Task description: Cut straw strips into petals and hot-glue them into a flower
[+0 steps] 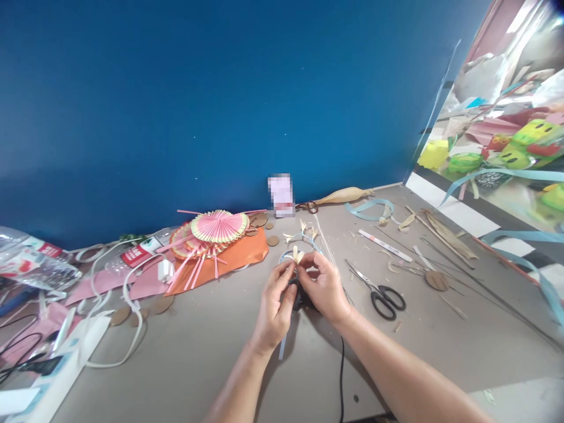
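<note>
Looks abt halfway to me: left hand point(275, 305) & right hand point(324, 288), each grip pinched shut on the pale-blue strip loop point(296, 255) w/ cream leaf bits, just above mid tabletop point(211, 346), pink paper fans point(219, 226) lying finished at left, scissors point(382, 294) & loose strips unused at right.

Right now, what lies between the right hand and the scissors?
In the head view, just grey table and a thin pale stalk separate right hand from scissors.
</note>
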`<action>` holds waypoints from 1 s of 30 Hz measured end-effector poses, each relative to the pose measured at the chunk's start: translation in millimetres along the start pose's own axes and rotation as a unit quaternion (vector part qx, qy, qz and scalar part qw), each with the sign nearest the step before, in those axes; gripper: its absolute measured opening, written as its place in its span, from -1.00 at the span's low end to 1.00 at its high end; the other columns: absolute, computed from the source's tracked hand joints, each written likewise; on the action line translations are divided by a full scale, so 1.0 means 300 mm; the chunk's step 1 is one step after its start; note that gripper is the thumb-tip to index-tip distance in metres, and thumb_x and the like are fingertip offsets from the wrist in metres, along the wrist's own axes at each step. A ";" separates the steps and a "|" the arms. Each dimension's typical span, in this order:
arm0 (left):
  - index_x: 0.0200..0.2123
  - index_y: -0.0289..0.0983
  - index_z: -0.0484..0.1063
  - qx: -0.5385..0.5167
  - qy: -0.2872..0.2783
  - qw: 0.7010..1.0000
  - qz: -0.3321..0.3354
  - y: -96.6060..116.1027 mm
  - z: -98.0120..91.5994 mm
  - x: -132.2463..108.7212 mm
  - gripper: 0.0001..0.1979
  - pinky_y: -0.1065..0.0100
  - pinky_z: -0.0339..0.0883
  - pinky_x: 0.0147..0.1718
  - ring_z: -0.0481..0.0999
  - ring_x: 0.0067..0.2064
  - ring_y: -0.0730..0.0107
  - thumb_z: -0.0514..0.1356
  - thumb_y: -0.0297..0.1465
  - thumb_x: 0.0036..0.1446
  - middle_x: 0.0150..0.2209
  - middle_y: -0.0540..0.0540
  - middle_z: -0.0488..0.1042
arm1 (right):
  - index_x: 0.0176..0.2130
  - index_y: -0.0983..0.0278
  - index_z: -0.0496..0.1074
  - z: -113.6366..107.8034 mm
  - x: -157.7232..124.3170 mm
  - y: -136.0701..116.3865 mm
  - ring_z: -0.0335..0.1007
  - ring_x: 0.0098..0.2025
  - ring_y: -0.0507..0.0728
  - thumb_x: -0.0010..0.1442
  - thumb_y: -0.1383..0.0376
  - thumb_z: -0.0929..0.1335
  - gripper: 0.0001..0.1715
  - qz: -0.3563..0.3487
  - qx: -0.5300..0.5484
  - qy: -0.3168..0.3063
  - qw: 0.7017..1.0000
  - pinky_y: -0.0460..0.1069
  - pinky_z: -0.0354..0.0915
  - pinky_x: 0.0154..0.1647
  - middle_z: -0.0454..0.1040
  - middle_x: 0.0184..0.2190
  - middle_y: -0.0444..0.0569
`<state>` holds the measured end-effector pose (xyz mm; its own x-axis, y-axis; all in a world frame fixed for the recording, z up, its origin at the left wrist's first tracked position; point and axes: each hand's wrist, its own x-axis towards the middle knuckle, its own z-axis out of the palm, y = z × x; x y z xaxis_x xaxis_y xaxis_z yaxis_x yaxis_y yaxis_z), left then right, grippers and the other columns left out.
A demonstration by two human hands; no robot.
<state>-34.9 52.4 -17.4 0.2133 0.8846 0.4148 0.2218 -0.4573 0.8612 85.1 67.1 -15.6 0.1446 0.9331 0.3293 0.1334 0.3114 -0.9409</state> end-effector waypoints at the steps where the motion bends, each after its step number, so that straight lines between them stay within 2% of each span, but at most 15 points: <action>1: 0.00 -0.20 0.31 -0.001 0.008 1.000 -0.002 0.001 0.000 0.000 -0.65 0.21 0.13 0.03 0.26 0.05 0.22 0.04 -0.41 0.11 -0.01 -0.16 0.31 | -0.39 0.28 0.31 0.001 0.000 -0.003 0.36 -0.43 0.02 0.04 0.34 0.26 -0.94 0.008 0.007 -0.002 1.000 -0.10 0.36 -0.43 0.38 -0.45 -0.11; 3: -0.07 -0.23 0.38 -0.019 0.035 0.999 -0.031 -0.002 0.000 0.000 -0.70 0.24 0.21 -0.04 0.33 -0.02 0.23 0.06 -0.39 0.10 -0.06 -0.17 0.36 | -0.40 0.28 0.31 0.001 -0.001 -0.012 0.36 -0.47 0.00 0.02 0.33 0.27 -0.93 0.030 0.023 -0.011 0.999 -0.11 0.36 -0.48 0.39 -0.45 -0.11; 6: -0.19 -0.27 0.43 -0.092 0.088 0.984 -0.122 -0.016 0.000 0.003 -0.75 0.31 0.34 -0.23 0.43 -0.18 0.29 0.11 -0.33 0.06 -0.16 -0.16 0.42 | -0.41 0.29 0.31 0.001 -0.004 -0.027 0.34 -0.57 -0.02 0.00 0.31 0.27 -0.91 0.066 0.045 -0.036 0.996 -0.13 0.33 -0.57 0.39 -0.47 -0.12; 8: -0.23 -0.30 0.44 -0.152 0.116 0.967 -0.169 -0.029 0.000 0.007 -0.75 0.35 0.37 -0.32 0.44 -0.26 0.34 0.14 -0.31 0.02 -0.22 -0.14 0.44 | -0.40 0.29 0.32 0.002 -0.007 -0.032 0.33 -0.60 -0.03 0.00 0.31 0.27 -0.91 0.077 0.053 -0.052 0.994 -0.13 0.32 -0.60 0.39 -0.48 -0.13; 10: -0.28 -0.32 0.45 -0.200 0.127 0.953 -0.188 -0.037 -0.002 0.013 -0.76 0.37 0.37 -0.36 0.44 -0.30 0.37 0.18 -0.31 -0.02 -0.26 -0.12 0.44 | -0.40 0.28 0.33 0.005 -0.010 -0.029 0.32 -0.60 -0.03 0.00 0.32 0.27 -0.91 0.074 0.058 -0.065 0.993 -0.13 0.31 -0.61 0.40 -0.49 -0.13; 13: -0.38 -0.35 0.47 -0.222 0.118 0.951 -0.179 -0.037 -0.003 0.020 -0.79 0.38 0.35 -0.37 0.41 -0.32 0.39 0.20 -0.32 -0.05 -0.32 -0.11 0.40 | -0.39 0.28 0.33 0.012 -0.014 -0.014 0.33 -0.58 -0.02 0.00 0.35 0.27 -0.92 0.069 0.072 -0.082 0.992 -0.12 0.31 -0.58 0.40 -0.50 -0.13; 18: -0.46 -0.37 0.47 -0.197 0.099 0.963 -0.158 -0.027 -0.004 0.022 -0.84 0.39 0.31 -0.36 0.35 -0.37 0.43 0.19 -0.36 -0.04 -0.43 -0.06 0.34 | -0.39 0.27 0.33 0.017 -0.019 0.004 0.34 -0.56 0.00 0.02 0.36 0.26 -0.93 0.064 0.076 -0.099 0.990 -0.11 0.32 -0.57 0.39 -0.50 -0.12; 30: -0.47 -0.36 0.47 -0.163 0.102 0.971 -0.145 -0.043 -0.009 0.022 -0.85 0.39 0.29 -0.34 0.38 -0.32 0.39 0.20 -0.37 -0.05 -0.39 -0.08 0.38 | -0.39 0.26 0.29 0.007 -0.022 -0.001 0.34 -0.50 0.00 0.02 0.39 0.25 -0.93 0.013 0.016 -0.093 0.995 -0.10 0.33 -0.49 0.39 -0.45 -0.12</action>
<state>-39.0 64.3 -25.1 -0.0139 0.9867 0.1621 -0.0754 -0.1627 0.9838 82.1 61.2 -17.6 -0.0368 0.9573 0.2868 0.1012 0.2891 -0.9520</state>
